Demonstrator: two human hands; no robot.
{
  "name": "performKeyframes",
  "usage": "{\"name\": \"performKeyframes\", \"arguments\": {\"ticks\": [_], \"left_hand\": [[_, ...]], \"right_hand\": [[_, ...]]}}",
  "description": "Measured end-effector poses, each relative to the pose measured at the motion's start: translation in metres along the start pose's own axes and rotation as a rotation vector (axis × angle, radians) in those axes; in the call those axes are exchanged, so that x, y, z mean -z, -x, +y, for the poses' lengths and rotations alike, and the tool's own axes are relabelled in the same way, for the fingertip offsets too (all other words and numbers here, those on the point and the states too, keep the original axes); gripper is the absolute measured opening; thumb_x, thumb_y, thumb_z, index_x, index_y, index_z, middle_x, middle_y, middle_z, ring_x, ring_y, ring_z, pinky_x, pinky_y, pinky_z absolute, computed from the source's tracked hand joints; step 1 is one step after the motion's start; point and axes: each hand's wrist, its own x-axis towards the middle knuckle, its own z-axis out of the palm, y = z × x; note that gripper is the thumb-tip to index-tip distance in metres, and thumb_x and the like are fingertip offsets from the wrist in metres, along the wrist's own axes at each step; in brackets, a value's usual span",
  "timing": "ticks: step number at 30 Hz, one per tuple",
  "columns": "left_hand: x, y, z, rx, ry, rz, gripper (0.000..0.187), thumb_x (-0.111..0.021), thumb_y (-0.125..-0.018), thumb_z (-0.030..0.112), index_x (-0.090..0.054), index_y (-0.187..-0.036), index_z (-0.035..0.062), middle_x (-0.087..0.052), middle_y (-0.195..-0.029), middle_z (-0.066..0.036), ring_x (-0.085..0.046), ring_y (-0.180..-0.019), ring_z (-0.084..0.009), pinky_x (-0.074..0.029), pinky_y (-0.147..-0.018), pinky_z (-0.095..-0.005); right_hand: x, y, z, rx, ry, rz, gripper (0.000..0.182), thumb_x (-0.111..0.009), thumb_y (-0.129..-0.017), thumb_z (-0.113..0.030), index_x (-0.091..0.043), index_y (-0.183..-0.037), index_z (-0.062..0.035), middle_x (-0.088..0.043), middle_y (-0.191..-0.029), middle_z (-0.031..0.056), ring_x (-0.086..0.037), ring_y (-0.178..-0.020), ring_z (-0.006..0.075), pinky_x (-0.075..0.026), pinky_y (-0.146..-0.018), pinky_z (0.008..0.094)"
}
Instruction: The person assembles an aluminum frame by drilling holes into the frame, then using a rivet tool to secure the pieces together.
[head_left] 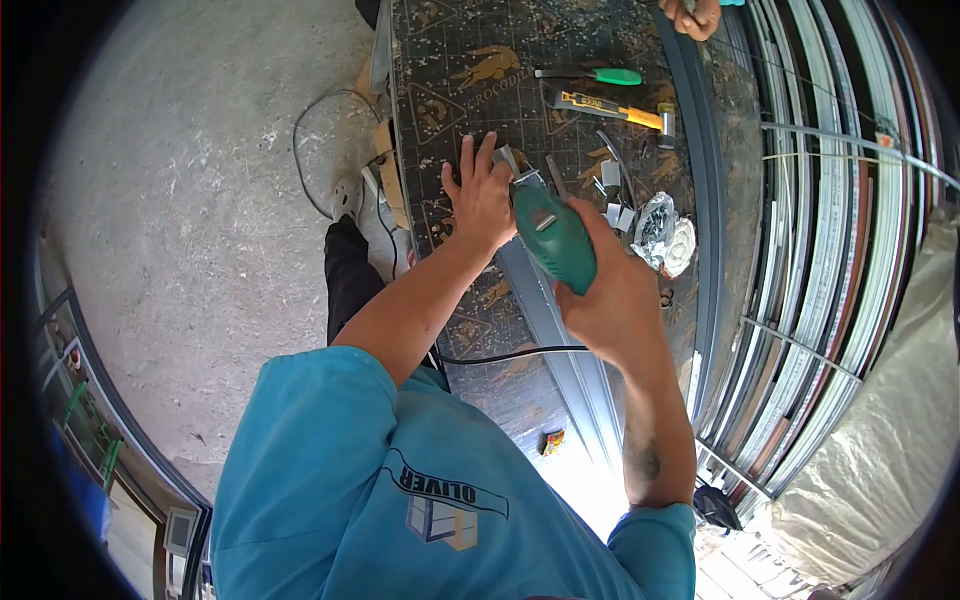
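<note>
My right hand is wrapped round the body of a green power tool, whose metal front end points up and left at a grey metal profile. Left of the tool, my left hand lies at the upper end of the profile, its fingers stretched out and apart. The profile runs down the dark printed workbench. Close to the tool's right side are small white pieces and a crumpled clear wrapper.
Farther up the bench lie a hammer and a green-handled tool. Another person's hand is at the top. Long profiles fill a rack at the right. A black cable crosses the bench.
</note>
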Motion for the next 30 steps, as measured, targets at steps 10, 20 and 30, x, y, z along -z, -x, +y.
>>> {"name": "performKeyframes", "arguments": {"ticks": [10,20,30], "left_hand": [[0.005,0.001,0.003,0.034,0.019,-0.061,0.039,-0.080,-0.068,0.008,-0.067,-0.105,0.0074,-0.034,-0.158,-0.011,-0.018,-0.152,-0.0349,-0.016,-0.116,-0.0670],[0.007,0.000,0.003,0.040,0.040,-0.049,0.041,-0.081,-0.067,0.005,-0.067,-0.105,0.0069,-0.034,-0.157,-0.010,-0.019,-0.152,-0.0344,-0.016,-0.116,-0.0668],[0.004,0.002,0.002,0.024,0.036,-0.020,0.048,-0.082,-0.065,0.005,-0.066,-0.110,0.0073,-0.034,-0.158,-0.010,-0.019,-0.152,-0.0345,-0.018,-0.116,-0.0662]], "right_hand": [[0.002,0.001,0.008,-0.034,-0.011,-0.011,0.079,-0.071,-0.070,-0.009,-0.044,-0.143,-0.0219,-0.071,-0.087,0.0210,-0.070,-0.079,0.0436,-0.055,-0.072,0.0502],[0.000,0.001,0.007,-0.026,-0.054,0.006,0.080,-0.073,-0.070,-0.009,-0.044,-0.143,-0.0222,-0.071,-0.089,0.0206,-0.070,-0.080,0.0429,-0.056,-0.074,0.0488],[0.006,-0.001,-0.002,-0.130,-0.007,-0.062,0.080,-0.076,-0.070,-0.004,-0.047,-0.144,-0.0170,-0.071,-0.114,0.0202,-0.071,-0.103,0.0387,-0.056,-0.088,0.0433]]}}
